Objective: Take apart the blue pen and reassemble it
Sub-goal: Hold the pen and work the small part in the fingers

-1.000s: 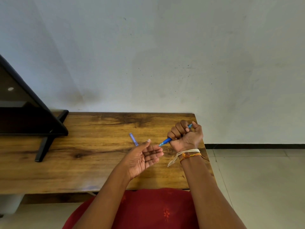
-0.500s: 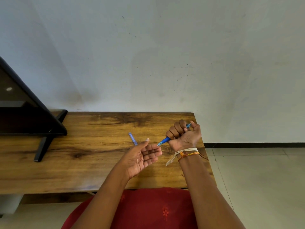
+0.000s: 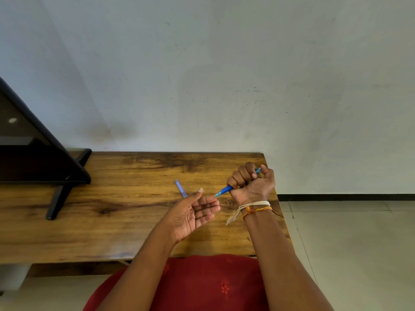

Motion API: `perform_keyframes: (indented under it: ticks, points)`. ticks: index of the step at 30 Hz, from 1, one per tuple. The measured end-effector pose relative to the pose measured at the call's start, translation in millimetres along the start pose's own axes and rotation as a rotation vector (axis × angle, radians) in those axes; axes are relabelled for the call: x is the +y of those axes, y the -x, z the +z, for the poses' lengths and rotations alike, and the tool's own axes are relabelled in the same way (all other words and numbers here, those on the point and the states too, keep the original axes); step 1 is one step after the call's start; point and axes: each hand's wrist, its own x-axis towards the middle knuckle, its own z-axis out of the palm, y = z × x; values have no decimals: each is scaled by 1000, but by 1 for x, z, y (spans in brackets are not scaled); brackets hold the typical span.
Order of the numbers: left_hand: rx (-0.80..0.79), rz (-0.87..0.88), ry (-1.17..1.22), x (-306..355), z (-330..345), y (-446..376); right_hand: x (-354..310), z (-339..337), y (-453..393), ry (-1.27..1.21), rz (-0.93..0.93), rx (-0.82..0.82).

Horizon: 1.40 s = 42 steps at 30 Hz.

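My right hand [image 3: 252, 184] is a fist wrapped around the blue pen [image 3: 225, 189], above the table's right end. The pen slants down to the left, its tip end pointing at my left palm and its back end showing by the thumb. My left hand [image 3: 194, 212] is held open, palm up, fingers just under the pen's tip, with nothing in it. A small pale blue pen part [image 3: 180, 188] lies flat on the wooden table [image 3: 112, 212], just beyond my left thumb.
A black-framed screen on a black stand [image 3: 58, 198] occupies the table's left end. A white wall rises behind the table. The table's right edge sits just past my right wrist, with tiled floor [image 3: 348, 243] beyond. My red garment [image 3: 202, 286] fills the near edge.
Both hands have stayed nearly in place; the right fist and pen tip sit very slightly closer to the left fingers. The pen part on the table has not moved.
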Motion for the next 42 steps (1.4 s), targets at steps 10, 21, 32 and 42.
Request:
perform_keyframes:
  ticks: [10, 21, 32, 42]
  points:
    - [-1, -5, 1, -1, 0, 0, 0, -1, 1, 2, 4, -13]
    - [-6, -4, -10, -1, 0, -2, -1, 1, 0, 1, 13, -23]
    - [-6, 0, -21, -2, -2, -2, 0, 0, 0, 8, -1, -2]
    - [-12, 9, -15, -1, 1, -1, -1, 1, 0, 17, -14, 13]
